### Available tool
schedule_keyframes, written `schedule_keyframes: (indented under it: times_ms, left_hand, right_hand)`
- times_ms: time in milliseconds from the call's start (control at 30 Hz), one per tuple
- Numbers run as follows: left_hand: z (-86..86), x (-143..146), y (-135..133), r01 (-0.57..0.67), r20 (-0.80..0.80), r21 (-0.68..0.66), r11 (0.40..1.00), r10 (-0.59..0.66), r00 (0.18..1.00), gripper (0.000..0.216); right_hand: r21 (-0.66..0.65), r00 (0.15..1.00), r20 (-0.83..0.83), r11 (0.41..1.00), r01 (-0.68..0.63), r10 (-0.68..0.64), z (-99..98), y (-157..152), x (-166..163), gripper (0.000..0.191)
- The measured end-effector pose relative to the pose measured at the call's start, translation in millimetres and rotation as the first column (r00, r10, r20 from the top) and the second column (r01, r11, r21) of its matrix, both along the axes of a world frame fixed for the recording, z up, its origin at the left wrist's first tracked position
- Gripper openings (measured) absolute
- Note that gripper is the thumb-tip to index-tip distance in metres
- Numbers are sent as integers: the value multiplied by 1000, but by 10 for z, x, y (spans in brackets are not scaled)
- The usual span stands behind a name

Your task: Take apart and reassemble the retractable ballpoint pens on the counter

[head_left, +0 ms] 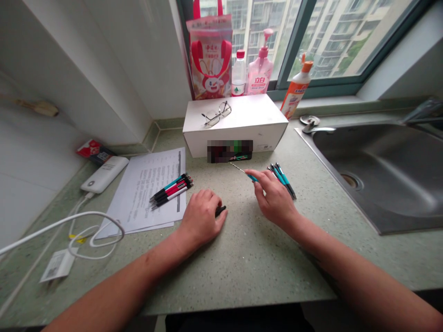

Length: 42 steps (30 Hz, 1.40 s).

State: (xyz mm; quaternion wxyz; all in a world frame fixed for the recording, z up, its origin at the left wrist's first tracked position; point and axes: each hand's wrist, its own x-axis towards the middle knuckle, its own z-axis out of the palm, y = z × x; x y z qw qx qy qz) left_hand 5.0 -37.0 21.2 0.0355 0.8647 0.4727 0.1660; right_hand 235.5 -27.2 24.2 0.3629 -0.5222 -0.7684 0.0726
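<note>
My left hand [205,216] rests on the counter, its thumb and fingers closed around a small black piece [220,211] that looks like a pen's grip section. Most of that piece is hidden by the fingers. In my right hand [275,196] a blue pen barrel [251,177] is pinched, and a thin refill [237,168] pokes out of it toward the upper left. Just beyond the right hand lie several blue-and-black pens [284,177] side by side. Left of my left hand, several blue, red and white pens [172,190] lie on printed paper sheets [138,198].
A white box [235,120] carrying eyeglasses [218,115] stands at the back, with bottles and a bag behind it. To the right is a steel sink [380,180]. A white power bank [105,175] and looping cable [100,214] occupy the left side.
</note>
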Motion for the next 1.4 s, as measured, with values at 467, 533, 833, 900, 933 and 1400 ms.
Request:
schedule_keyframes:
  times_ms: [467,533,833,900,933,1400]
  left_hand:
    - [-70,-79,129,-64,541,2,998,53,839,9]
    - [-53,-74,128,-62,548,7,998,48,835,9]
    - [-74,-55,137,-34,533,11,999,23,846,8]
    - [-76,-53,134,-25,533,3,1000,19,846,8]
    - [-77,-52,131,-13,532,-4,1000,13,847,8]
    - [-89,-3,98,148,514,-37,988,-108,851,9]
  right_hand:
    - [-84,977,152,987,-136,147,25,-48,-30,27]
    - [-82,975,157,986,-143,154,30,-48,-28,27]
    - [-94,969,157,979,-178,192,4,-44,-28,27]
    - [-97,969,157,979,-178,192,3,-45,-29,27]
    - [-101,968,159,978,-181,196,4,-47,-31,27]
    - [-107,954,94,956,-273,283,-90,-75,-101,18]
